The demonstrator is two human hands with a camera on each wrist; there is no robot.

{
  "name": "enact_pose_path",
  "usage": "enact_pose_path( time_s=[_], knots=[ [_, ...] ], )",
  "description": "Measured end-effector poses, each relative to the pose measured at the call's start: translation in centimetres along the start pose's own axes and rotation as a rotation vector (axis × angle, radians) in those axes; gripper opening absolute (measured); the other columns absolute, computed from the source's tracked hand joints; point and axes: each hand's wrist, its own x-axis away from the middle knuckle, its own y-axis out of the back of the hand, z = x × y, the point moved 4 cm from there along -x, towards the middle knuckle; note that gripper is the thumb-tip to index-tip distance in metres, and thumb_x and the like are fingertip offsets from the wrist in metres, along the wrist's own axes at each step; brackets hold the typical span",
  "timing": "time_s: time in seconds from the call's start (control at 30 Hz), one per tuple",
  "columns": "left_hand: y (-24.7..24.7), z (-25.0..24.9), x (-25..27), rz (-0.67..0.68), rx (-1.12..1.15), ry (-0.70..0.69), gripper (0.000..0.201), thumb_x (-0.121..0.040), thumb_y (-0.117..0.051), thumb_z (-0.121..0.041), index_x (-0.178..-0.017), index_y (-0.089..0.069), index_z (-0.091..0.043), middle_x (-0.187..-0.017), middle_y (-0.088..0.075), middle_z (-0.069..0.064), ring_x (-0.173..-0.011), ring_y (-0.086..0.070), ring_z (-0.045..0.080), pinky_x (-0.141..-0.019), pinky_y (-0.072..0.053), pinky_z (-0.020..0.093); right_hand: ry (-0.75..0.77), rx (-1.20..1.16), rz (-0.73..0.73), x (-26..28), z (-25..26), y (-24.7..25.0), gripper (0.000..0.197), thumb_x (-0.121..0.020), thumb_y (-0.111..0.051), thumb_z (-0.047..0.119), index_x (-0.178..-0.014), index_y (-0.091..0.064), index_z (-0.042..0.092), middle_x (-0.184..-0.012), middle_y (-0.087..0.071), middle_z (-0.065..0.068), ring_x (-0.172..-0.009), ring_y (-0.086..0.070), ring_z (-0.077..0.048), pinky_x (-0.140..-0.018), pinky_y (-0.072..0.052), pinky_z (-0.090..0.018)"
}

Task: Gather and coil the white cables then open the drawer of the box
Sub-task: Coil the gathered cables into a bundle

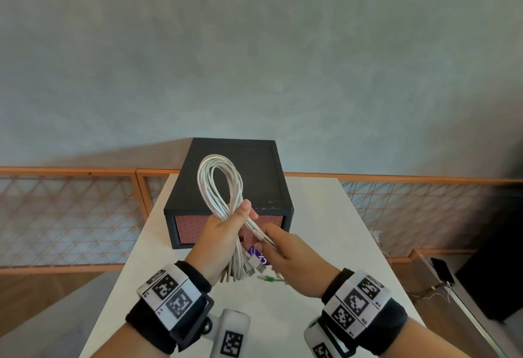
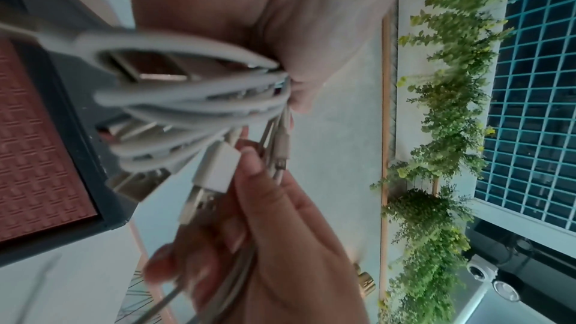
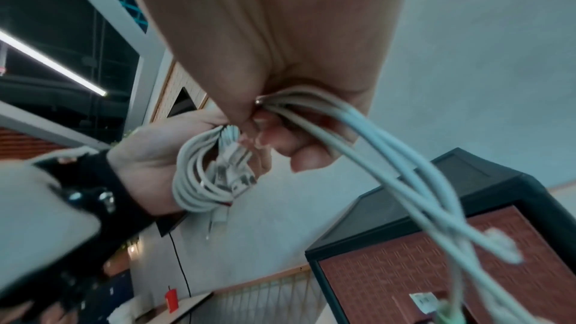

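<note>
A bundle of white cables (image 1: 219, 185) stands looped above the black box (image 1: 256, 159). My left hand (image 1: 226, 233) grips the loops at their middle, and the plug ends hang below it (image 2: 215, 169). My right hand (image 1: 278, 250) pinches several loose cable strands (image 3: 358, 129) just right of the left hand. The box sits at the far end of the white table (image 1: 325, 244). Its reddish-brown drawer front (image 1: 188, 230) faces me and looks closed, partly hidden behind my hands.
An orange-framed mesh railing (image 1: 70, 210) runs behind the table on both sides. A small purple-and-white item (image 1: 260, 257) and a green-tipped cable end (image 1: 268, 279) lie on the table under my hands. Dark furniture (image 1: 495, 258) stands at the right.
</note>
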Motion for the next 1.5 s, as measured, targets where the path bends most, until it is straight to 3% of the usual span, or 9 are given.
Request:
enact_pose_path(
  time_s=[0.2,0.4,0.53,0.63,0.83,1.03,1.13,1.33,1.5],
  knots=[
    [-0.6,-0.3,0.2,0.037,0.309,0.031,0.028,-0.095,-0.047,-0.025,-0.089,-0.064,-0.003,-0.102,-0.074,0.013,-0.099,-0.07,0.026,-0.071,-0.058,0.033,0.032,0.014,-0.001,0.2,-0.7,-0.9,0.014,-0.099,-0.036,0.033,-0.087,-0.041,0.039,-0.07,-0.051,0.009,-0.059,-0.044,-0.012,-0.059,-0.044,-0.039],
    [-0.6,-0.7,0.2,-0.002,0.454,0.052,0.019,-0.095,-0.048,-0.019,-0.099,-0.06,-0.005,-0.081,-0.074,0.011,-0.085,-0.073,0.028,-0.071,-0.06,0.034,0.075,0.011,-0.064,1.0,-1.6,-0.7,0.024,-0.099,-0.032,0.036,-0.104,-0.047,0.018,-0.063,-0.05,0.022,-0.057,-0.044,-0.005,-0.054,-0.038,-0.02],
    [-0.4,-0.8,-0.5,-0.022,0.563,0.073,0.015,-0.096,-0.049,-0.02,-0.089,-0.056,-0.009,-0.058,-0.049,0.0,-0.056,-0.056,0.015,-0.077,-0.058,0.035,0.055,0.106,-0.062,1.1,-2.5,-0.4,0.019,-0.096,-0.027,0.043,-0.099,-0.04,0.03,-0.074,-0.056,0.0,-0.064,-0.05,-0.02,-0.063,-0.048,-0.043],
    [0.4,-0.9,-1.3,-0.072,0.602,0.051,0.019,-0.097,-0.047,-0.023,-0.08,-0.05,-0.014,-0.058,-0.032,-0.002,-0.05,-0.038,0.011,-0.078,-0.049,0.031,0.024,0.144,-0.031,1.6,-3.5,-1.4,0.019,-0.097,-0.028,0.037,-0.104,-0.042,0.025,-0.067,-0.047,0.01,-0.061,-0.045,-0.017,-0.066,-0.045,-0.044],
    [2.5,-1.1,-2.4,-0.212,0.698,0.023,0.037,-0.097,-0.047,-0.029,-0.063,-0.039,-0.019,-0.053,-0.033,-0.004,-0.049,-0.035,0.01,-0.082,-0.046,0.03,-0.05,0.155,-0.168,2.7,-5.8,-1.5,0.036,-0.1,-0.03,0.025,-0.13,-0.035,0.043,-0.084,-0.051,0.023,-0.075,-0.05,0.002,-0.07,-0.042,-0.016],
    [1.7,-0.3,-2.8,-0.381,0.567,-0.013,0.021,-0.097,-0.048,-0.026,-0.077,-0.047,-0.019,-0.059,-0.037,-0.003,-0.052,-0.04,0.009,-0.069,-0.047,0.028,-0.14,0.537,0.119,1.4,-5.8,-2.6,0.051,-0.098,-0.031,0.013,-0.14,-0.023,0.039,-0.121,-0.063,-0.003,-0.099,-0.061,-0.03,-0.079,-0.049,-0.037],
    [1.3,0.8,-2.8,-0.393,0.35,-0.04,0.021,-0.095,-0.05,-0.035,-0.082,-0.05,-0.019,-0.055,-0.046,-0.006,-0.049,-0.048,0.009,-0.058,-0.046,0.031,-0.071,0.676,0.273,1.2,-4.1,-3.9,0.042,-0.095,-0.035,0.009,-0.135,-0.033,0.025,-0.112,-0.066,-0.009,-0.091,-0.062,-0.035,-0.068,-0.046,-0.036],
    [0.6,3.0,-2.9,-0.186,-0.222,-0.2,0.017,-0.094,-0.051,-0.031,-0.109,-0.057,-0.024,-0.09,-0.063,-0.005,-0.084,-0.059,0.01,-0.07,-0.046,0.017,0.179,0.759,0.234,-0.4,1.7,-1.2,0.02,-0.096,-0.046,0.029,-0.105,-0.063,0.026,-0.094,-0.07,-0.003,-0.084,-0.065,-0.026,-0.069,-0.052,-0.037],
    [-0.3,5.4,-1.8,0.068,-0.115,-0.081,0.01,-0.089,-0.054,-0.017,-0.084,-0.062,-0.016,-0.066,-0.059,0.001,-0.068,-0.055,0.02,-0.063,-0.046,0.032,0.197,0.601,0.16,-1.6,4.1,2.5,0.008,-0.085,-0.061,0.03,-0.088,-0.065,0.024,-0.08,-0.072,0.005,-0.076,-0.064,-0.012,-0.071,-0.051,-0.031]
  ],
)
